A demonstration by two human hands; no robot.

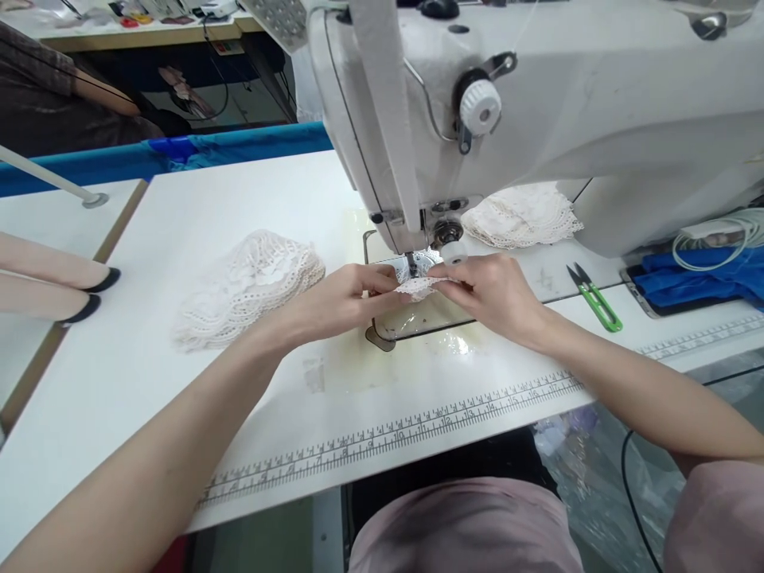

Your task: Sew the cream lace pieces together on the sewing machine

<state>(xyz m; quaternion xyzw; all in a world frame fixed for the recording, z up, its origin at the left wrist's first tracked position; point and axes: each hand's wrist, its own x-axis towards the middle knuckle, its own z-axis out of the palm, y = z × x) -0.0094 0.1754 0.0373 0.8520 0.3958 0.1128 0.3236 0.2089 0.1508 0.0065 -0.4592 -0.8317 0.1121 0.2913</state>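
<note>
A small piece of white lace (419,288) lies at the presser foot (411,264) of a white sewing machine (537,87). My left hand (358,294) pinches its left edge between thumb and fingers. On the other side, my right hand (493,290) grips the right edge of the same lace, close to the needle area. Part of the lace is hidden under the foot and my fingers. A stack of white lace pieces (256,278) rests left of my left hand, and another lace stack (519,215) sits behind my right hand, beneath the machine arm.
Green-handled thread snips (595,298) lie right of my right hand. Farther right, a blue cloth (704,274) rests on a dark phone-like object. A printed ruler (399,438) runs along the table's front edge. A person's arm (104,91) shows behind a blue cloth barrier (256,146).
</note>
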